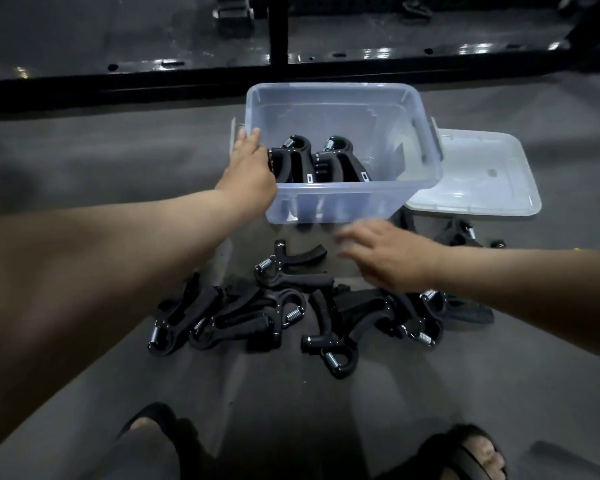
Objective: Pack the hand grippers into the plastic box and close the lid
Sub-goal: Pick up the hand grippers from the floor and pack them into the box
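Note:
A clear plastic box (343, 199) stands on the floor ahead of me, tilted a little toward me. Two black hand grippers (312, 161) with steel springs stand upright inside it at the near left. My left hand (248, 168) reaches over the box's left rim and holds the leftmost gripper inside. My right hand (385, 254) hovers blurred below the box's front wall, fingers spread, holding nothing. Several more black hand grippers (284, 306) lie heaped on the floor in front of the box. The clear lid (478, 174) lies flat to the box's right.
A black metal rack base (222, 74) runs across the floor behind the box. My two feet in black sandals (471, 452) are at the bottom edge. A few more grippers (461, 233) lie under the lid's near edge at the right.

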